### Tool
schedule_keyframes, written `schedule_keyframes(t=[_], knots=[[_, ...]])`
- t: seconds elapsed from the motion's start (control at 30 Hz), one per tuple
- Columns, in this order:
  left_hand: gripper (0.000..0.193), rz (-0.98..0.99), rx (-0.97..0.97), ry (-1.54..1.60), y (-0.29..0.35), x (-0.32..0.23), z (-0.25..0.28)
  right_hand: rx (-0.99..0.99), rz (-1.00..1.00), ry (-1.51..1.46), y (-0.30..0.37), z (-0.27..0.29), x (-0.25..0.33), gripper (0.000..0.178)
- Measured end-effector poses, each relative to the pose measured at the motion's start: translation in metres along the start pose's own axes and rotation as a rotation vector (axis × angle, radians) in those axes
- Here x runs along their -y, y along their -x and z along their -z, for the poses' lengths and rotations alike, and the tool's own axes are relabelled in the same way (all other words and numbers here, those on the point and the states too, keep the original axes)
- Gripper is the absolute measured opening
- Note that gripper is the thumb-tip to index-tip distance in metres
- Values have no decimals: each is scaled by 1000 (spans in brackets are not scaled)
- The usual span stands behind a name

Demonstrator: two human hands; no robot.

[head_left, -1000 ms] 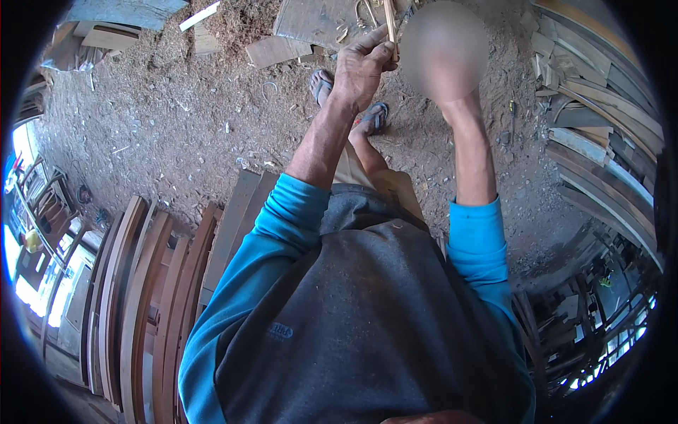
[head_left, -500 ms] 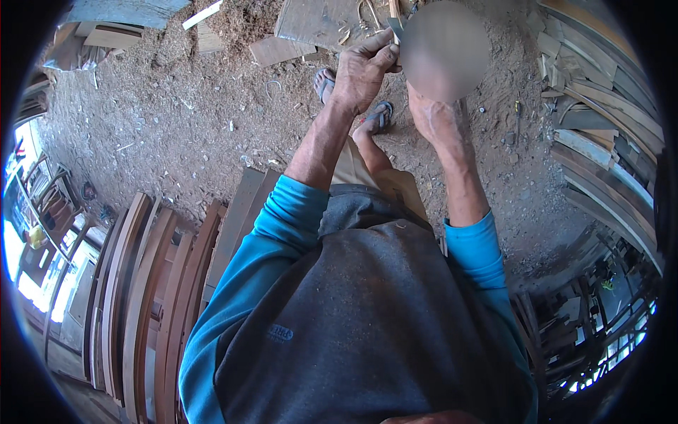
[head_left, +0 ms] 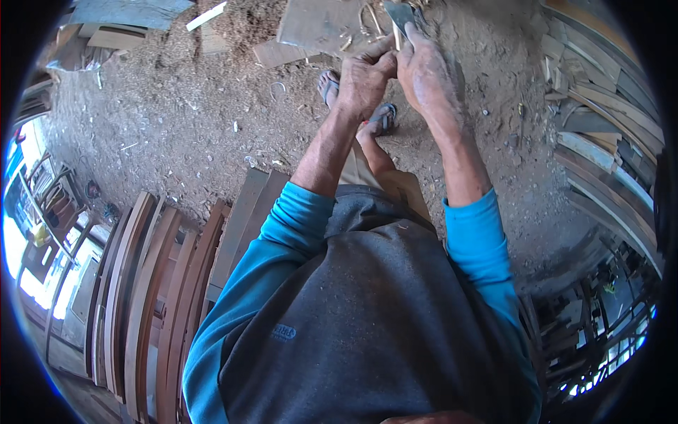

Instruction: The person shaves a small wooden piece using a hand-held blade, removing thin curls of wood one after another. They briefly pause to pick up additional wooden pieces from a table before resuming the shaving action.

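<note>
flat dark blade [head_left: 400, 15] looks like smooth metal tbh, planks [head_left: 150, 283] r smooth-ish wood, shirt [head_left: 367, 304]'s matt cloth w/ dust, n dirt floor [head_left: 205, 141]'s v rough

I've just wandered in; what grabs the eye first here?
Probably the bright blue sleeves, either side of the dark shirt front. They lead up to the left hand and right hand, close together near the top, the right holding a flat grey-green piece. Next, long brown boards lower left and a wood pile at right.
</note>
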State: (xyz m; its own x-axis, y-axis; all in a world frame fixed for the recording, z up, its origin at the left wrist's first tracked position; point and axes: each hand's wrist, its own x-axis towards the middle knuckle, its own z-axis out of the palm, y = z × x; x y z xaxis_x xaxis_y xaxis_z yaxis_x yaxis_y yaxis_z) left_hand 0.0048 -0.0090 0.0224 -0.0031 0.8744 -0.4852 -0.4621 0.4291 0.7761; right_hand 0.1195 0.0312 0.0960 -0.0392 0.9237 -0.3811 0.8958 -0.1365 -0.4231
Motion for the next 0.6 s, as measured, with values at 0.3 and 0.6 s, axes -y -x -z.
schedule_keyframes(t=[0.3, 0.6], knots=[[52, -50, 83, -314, 6, 33, 4, 62, 49, -328, 10, -18, -38, 50], [25, -118, 41, -147, -8, 45, 16, -40, 143, -549, 34, -25, -60, 45]])
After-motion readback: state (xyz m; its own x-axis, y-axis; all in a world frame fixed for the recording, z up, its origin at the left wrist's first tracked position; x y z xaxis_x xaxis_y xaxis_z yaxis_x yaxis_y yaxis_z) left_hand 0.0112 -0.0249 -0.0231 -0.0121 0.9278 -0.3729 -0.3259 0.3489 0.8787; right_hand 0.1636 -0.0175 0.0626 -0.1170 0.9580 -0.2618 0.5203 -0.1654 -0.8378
